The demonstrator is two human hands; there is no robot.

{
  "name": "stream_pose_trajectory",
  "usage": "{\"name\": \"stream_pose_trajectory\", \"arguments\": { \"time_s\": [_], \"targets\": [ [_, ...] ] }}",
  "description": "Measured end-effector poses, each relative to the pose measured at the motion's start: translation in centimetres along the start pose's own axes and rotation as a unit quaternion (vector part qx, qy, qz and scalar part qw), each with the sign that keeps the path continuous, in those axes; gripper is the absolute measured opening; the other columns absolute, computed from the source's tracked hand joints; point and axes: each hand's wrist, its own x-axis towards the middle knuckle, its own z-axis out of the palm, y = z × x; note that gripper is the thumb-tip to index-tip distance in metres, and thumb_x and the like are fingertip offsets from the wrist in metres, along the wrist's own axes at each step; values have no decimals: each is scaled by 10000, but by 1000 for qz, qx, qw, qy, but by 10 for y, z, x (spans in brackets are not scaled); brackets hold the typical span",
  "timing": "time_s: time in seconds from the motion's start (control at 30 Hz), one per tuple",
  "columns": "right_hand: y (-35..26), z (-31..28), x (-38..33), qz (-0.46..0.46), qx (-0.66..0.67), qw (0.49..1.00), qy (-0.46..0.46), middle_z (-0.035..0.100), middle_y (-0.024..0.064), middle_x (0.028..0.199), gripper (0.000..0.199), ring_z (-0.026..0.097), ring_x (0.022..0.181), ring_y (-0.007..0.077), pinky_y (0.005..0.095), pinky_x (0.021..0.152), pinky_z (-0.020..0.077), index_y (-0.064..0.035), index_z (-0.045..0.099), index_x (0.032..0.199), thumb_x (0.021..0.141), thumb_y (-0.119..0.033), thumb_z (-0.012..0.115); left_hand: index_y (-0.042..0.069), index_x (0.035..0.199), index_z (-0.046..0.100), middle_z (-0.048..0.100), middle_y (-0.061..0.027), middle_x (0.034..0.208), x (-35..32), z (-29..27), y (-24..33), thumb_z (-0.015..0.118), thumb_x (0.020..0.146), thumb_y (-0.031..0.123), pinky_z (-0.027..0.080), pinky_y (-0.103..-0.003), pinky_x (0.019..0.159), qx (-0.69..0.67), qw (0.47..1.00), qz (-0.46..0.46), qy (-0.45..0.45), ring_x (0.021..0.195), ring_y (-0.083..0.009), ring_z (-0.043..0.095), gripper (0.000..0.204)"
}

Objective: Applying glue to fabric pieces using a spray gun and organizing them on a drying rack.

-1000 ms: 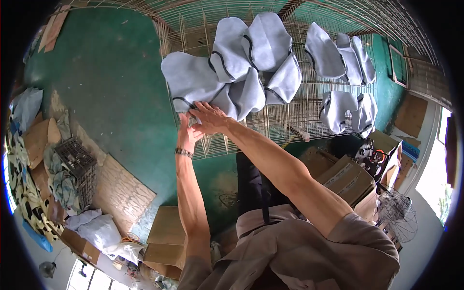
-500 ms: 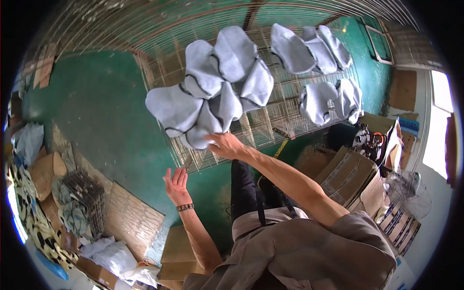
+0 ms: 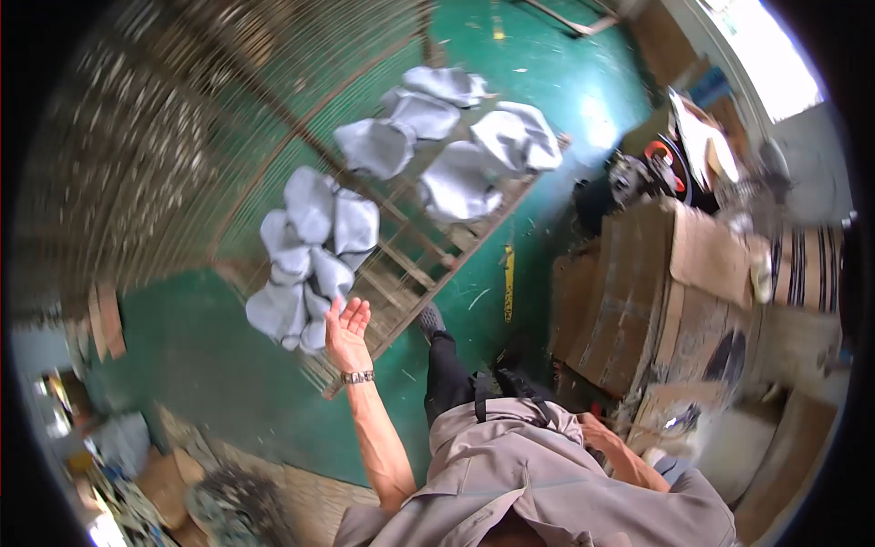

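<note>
Several light grey, cup-shaped fabric pieces with dark edging (image 3: 311,202) lie in clusters on a wire-and-slat rack (image 3: 397,235). My left hand (image 3: 346,335), a patterned band at its wrist, is palm up with fingers stretched out, holding nothing. It is at the near end of the left cluster, overlapping a grey piece (image 3: 315,310) in view; whether it touches is unclear. A second group of grey pieces (image 3: 462,182) lies farther right on the rack. My right hand (image 3: 594,430) is down beside my waist against my shirt, its fingers mostly hidden.
Tall wire mesh (image 3: 164,173) rises at the left, blurred. Stacked cardboard boxes (image 3: 620,292) stand to my right, with a wire-caged fan (image 3: 755,196) beyond. A green floor (image 3: 460,310) carries a yellow strip (image 3: 509,283). Bags and cloth clutter the lower left.
My right hand has left the grey pieces and dropped to my right side. The view has turned right. My left hand, still open, now appears beside the left cluster.
</note>
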Motion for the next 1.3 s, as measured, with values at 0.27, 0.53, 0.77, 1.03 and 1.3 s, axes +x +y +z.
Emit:
{"name": "stream_pose_trajectory", "arguments": {
  "time_s": [0.27,0.53,0.77,1.03,1.3],
  "targets": [
    [-26,-82,-75,-160,-113,980,-43,672,68,960,275,615,946,219,332,869,476,-70,710,1081,950,-303,645,34,1433,512,703,-188,1184,-111,183,-137,514,1049,563,585,-468,957,63,979,-150,-122,1079,-327,711,653],
    [38,-81,-56,-305,-359,858,203,516,103,1477,388,538,1248,296,450,942,460,-150,714,1216,870,-316,651,8,1444,469,708,-229,1180,-192,299,-211,451,1081,532,600,-463,929,170,914,-206,-307,1058,-351,727,638],
    [27,-97,-60,-295,-350,851,257,673,32,1268,339,562,1197,230,433,913,435,-170,753,1133,844,-318,654,-2,1467,464,718,-209,1183,-200,317,-225,469,1082,523,598,-428,922,231,890,-243,-308,1045,-313,740,651],
    [8,-92,-37,-30,-489,839,236,641,84,1194,237,516,1231,284,516,911,433,-201,810,1038,884,-316,672,-1,1443,467,718,-199,1151,-172,314,-213,510,1068,513,608,-446,915,209,894,-226,-325,1036,-324,738,638],
    [2,-77,-5,3,-455,857,242,586,115,1267,324,491,1252,302,519,908,424,-193,791,1126,872,-369,695,49,1462,481,716,-205,1194,-137,321,-203,538,1065,486,605,-456,918,227,880,-246,-337,1065,-343,735,593]
  ]
}}
